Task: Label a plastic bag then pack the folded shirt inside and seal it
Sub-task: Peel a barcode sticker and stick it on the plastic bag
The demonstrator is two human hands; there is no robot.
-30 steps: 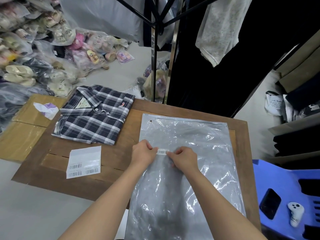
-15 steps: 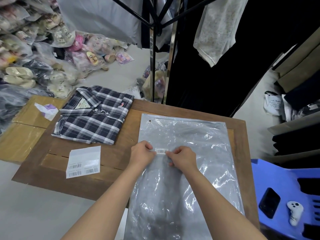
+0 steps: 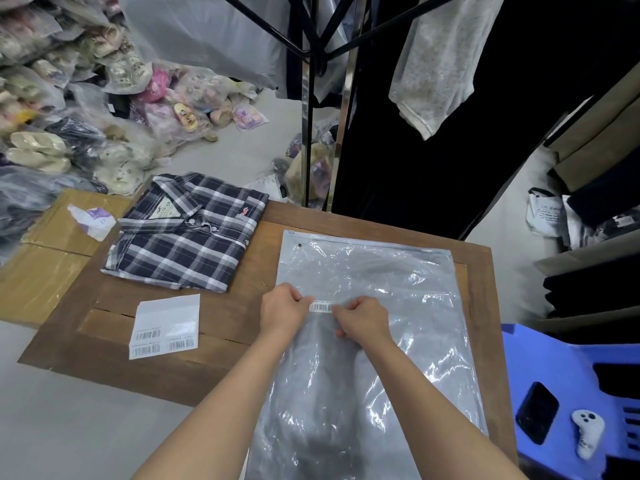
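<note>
A clear plastic bag (image 3: 374, 271) lies flat on the wooden table (image 3: 221, 320), its zip edge at the far end. A small white barcode label (image 3: 322, 306) sits on the bag near its middle. My left hand (image 3: 282, 311) pinches the label's left end and my right hand (image 3: 363, 322) pinches its right end, both with fingers curled and resting on the bag. The folded navy and white plaid shirt (image 3: 187, 233) lies at the table's far left corner, apart from the bag. A white sheet of barcode labels (image 3: 166, 327) lies in front of the shirt.
Cardboard boxes (image 3: 45, 261) stand left of the table with a crumpled wrapper (image 3: 91, 221) on top. Bagged shoes (image 3: 69, 98) are heaped at far left. A clothes rack pole (image 3: 304, 116) and hanging garments stand behind the table. A blue stool (image 3: 568, 368) at right carries a phone (image 3: 536, 412) and a white controller (image 3: 587, 431).
Both hands stay at the label's ends on the bag; they and the label have barely shifted. The shirt and label sheet have not moved.
</note>
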